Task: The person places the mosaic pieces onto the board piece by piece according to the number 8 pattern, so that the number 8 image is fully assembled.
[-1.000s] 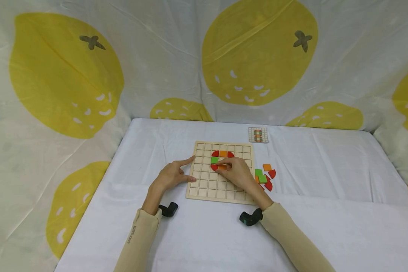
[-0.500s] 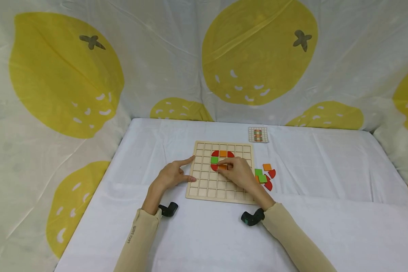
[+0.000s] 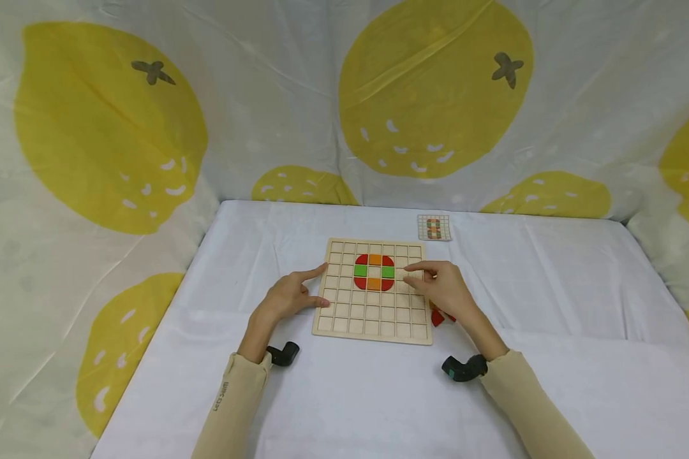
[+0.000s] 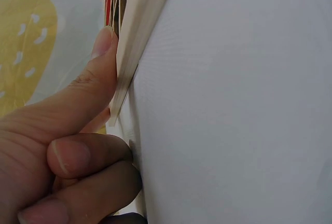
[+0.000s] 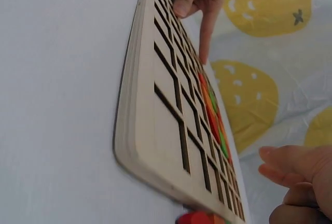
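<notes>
A wooden grid board point(image 3: 372, 240) lies on the white cloth, with a ring of inlaid tiles in its upper middle. The ring has red rounded corners, an orange tile point(image 3: 374, 284) at the bottom and another at the top, and a green tile point(image 3: 387, 272) on each side. My left hand point(image 3: 284, 298) touches the board's left edge with spread thumb and index finger; its other fingers are curled in the left wrist view. Over the board's right edge hovers my right hand point(image 3: 441, 284), thumb and index slightly apart with nothing visible between them.
Loose red pieces point(image 3: 437, 317) lie beside the board's right edge, partly hidden under my right hand. A small square pattern card point(image 3: 434, 227) sits behind the board to the right. A lemon-print cloth point(image 3: 298, 127) hangs at the back.
My right hand has moved right, off the tile ring toward the board's right edge. The ring's right green tile and lower right red corner now show. My left hand stays put.
</notes>
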Tool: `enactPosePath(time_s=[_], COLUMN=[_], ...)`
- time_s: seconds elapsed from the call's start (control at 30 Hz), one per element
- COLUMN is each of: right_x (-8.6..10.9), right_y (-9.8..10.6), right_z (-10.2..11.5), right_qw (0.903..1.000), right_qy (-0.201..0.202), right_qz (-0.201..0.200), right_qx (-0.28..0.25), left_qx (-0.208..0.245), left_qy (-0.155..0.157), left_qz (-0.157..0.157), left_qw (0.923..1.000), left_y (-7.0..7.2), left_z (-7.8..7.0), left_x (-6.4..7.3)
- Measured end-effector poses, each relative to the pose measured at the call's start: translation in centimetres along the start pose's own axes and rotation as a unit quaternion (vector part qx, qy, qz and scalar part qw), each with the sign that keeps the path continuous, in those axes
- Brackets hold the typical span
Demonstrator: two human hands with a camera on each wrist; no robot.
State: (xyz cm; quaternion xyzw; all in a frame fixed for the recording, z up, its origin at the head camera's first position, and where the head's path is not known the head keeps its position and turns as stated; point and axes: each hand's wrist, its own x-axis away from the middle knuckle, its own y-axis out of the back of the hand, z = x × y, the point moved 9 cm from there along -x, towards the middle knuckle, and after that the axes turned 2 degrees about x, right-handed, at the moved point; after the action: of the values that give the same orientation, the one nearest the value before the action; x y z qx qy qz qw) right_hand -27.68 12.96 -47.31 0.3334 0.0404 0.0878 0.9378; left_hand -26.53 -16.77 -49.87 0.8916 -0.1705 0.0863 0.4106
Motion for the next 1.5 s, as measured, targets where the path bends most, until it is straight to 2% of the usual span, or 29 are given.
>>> enactPosePath(time_s=[0.27, 0.43, 0.63, 1.5], right_x=[1.2, 1.9, 2.4, 2.7], right_y=[3.2, 4.5, 5.6, 6.0], right_z=[-3.0, -4.1, -5.3, -7.1], right_qw=[0.9994, 0.9989, 0.9969, 0.9954], right_qy=[-0.029, -0.033, -0.045, -0.068], right_qz=[-0.017, -0.03, -0.045, -0.006], right_qx=[0.012, 0.015, 0.046, 0.067], left_qx=[-0.002, 0.0, 0.0, 0.006], left_qy=[0.0, 0.0, -0.004, -0.005], left_qz=[0.0, 0.001, 0.003, 0.001], left_qw=[1.0, 1.0, 1.0, 1.0], left_y=[0.0, 0.0, 0.0, 0.0], left_z=[0.2, 0.2, 0.2, 0.0], left_x=[-0.1, -0.2, -0.2, 0.0])
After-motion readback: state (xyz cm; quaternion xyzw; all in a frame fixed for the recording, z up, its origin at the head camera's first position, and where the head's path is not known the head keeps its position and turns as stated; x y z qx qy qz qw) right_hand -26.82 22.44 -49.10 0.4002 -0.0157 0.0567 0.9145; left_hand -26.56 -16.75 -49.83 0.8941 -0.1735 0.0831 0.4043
